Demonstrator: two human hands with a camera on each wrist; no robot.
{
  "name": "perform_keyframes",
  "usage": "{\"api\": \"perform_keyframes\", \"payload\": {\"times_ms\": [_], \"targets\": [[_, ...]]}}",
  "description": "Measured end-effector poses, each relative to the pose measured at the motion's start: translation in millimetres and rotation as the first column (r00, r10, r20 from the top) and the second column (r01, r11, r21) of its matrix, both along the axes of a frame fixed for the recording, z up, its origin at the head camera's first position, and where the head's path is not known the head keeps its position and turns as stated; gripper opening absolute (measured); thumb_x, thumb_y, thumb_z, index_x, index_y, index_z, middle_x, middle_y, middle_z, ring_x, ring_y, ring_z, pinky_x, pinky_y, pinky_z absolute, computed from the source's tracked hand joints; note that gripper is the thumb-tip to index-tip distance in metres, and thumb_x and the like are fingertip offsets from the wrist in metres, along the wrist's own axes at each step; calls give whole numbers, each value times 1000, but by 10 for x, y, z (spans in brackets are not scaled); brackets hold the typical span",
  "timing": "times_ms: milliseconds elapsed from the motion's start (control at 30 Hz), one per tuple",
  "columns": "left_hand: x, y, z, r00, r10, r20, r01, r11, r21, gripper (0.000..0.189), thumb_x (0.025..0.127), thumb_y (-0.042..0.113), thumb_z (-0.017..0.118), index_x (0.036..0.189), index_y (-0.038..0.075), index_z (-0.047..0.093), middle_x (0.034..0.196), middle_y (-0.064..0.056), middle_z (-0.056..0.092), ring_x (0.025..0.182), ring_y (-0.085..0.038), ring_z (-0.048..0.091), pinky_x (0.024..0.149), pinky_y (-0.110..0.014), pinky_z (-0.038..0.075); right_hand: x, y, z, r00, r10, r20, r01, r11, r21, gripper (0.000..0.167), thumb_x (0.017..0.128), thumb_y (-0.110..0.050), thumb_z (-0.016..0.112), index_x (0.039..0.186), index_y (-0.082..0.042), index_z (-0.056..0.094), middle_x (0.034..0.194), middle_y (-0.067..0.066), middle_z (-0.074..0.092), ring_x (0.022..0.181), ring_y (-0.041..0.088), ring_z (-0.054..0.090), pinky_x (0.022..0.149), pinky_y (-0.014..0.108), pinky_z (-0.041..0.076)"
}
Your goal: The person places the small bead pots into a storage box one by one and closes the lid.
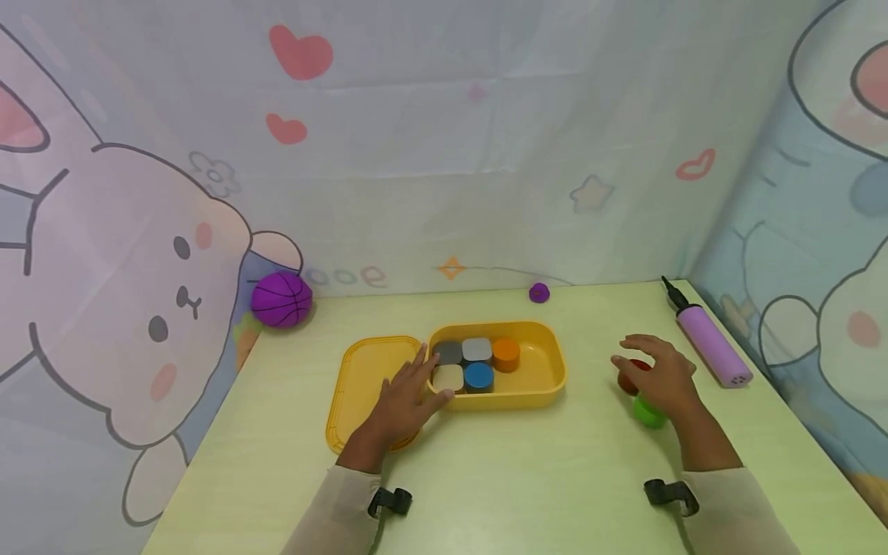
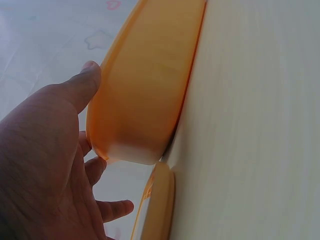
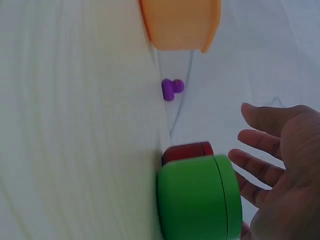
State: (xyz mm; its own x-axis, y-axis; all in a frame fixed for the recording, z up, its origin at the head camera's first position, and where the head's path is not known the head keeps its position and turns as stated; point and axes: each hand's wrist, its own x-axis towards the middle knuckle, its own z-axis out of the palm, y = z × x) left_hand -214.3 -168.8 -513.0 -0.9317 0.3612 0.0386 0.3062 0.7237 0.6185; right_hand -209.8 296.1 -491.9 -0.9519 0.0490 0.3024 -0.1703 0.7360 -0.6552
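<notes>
Soft even light in head view, dimmer wrist views, left hand (image 2: 47, 145) shaded, hazy backdrop (image 2: 45, 42)

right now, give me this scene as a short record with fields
left hand: thumb at the rim of the yellow box
right hand: over the red tub and green tub, holding nothing
in box: dark gray tub, light gray tub, orange tub, cream tub, blue tub
yellow lid: off, beside the box's left end
back: purple basketball at left, small purple object nearer middle
right side: lilac hand pump, black nozzle
</notes>
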Motion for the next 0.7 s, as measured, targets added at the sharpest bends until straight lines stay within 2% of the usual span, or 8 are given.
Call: {"api": "perform_keyframes", "payload": {"times_ms": [133,233,333,467,700], "targets": [[2,4,8,1000,2,5,-2,1000,-2,81,109,66,55,176,31,26,186,9,4,170,-46,16,125,-87,4,11,121,-40,999,-10,35,10,1000,1,47,102,-31,80,138,-2,71,152,30,63,144,59,51,100,78,29],[0,4,10,1000,3,5,-3,1000,-6,81,108,67,54,176,33,25,185,10,3,171,-45,16,126,-86,4,26,191,-43,996,5,86,-3,1000,-25,51,102,-32,81,141,-2,70,154,30,61,147,59,48,109,83,29],[0,4,11,1000,5,5,-5,1000,-9,81,108,67,54,176,33,25,186,9,4,171,-45,16,126,-86,5,31,238,-57,991,23,132,-16,998,-54,56,101,-33,82,144,0,68,155,31,59,147,58,48,116,80,35],[-3,5,20,1000,7,9,-7,1000,-10,81,108,66,55,176,33,25,186,8,5,171,-45,17,126,-86,5,18,285,-112,984,27,174,-15,998,-67,62,100,-36,83,146,2,67,154,33,60,141,56,53,112,73,46],[-16,8,2,1000,9,6,-9,1000,-19,82,108,67,55,176,31,26,186,6,5,170,-45,18,126,-87,5,21,332,-133,967,-10,255,23,999,-46,67,98,-42,84,147,0,67,148,37,62,137,56,56,107,69,51]]}}
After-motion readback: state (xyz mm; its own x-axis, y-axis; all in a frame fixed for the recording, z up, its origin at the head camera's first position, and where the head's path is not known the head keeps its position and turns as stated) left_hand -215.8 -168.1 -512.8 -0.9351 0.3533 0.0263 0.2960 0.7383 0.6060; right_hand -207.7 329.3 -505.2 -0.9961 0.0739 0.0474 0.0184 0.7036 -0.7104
